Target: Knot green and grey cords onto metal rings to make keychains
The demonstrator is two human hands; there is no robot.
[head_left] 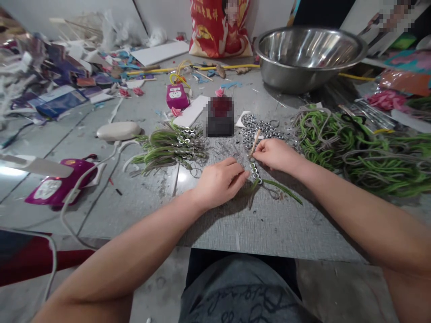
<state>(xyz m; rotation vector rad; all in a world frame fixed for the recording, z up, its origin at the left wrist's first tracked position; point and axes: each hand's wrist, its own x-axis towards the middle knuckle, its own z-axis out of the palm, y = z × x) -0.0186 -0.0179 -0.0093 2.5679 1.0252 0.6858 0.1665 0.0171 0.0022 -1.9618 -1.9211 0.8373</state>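
Observation:
My left hand (220, 181) is closed in a pinch on the end of a green and grey cord (281, 189) lying on the grey board (256, 224). A short row of small metal nuts (255, 172) sits strung between my two hands. My right hand (276, 154) is closed on a thin wooden stick (255, 142) that points up and away over a heap of loose nuts (257, 128).
A bundle of cords with nuts on them (170, 150) lies to the left, and a big tangle of green and grey cords (363, 148) to the right. A steel bowl (308, 56), a red bag (220, 27), a white oval device (117, 131) and scattered clutter fill the back.

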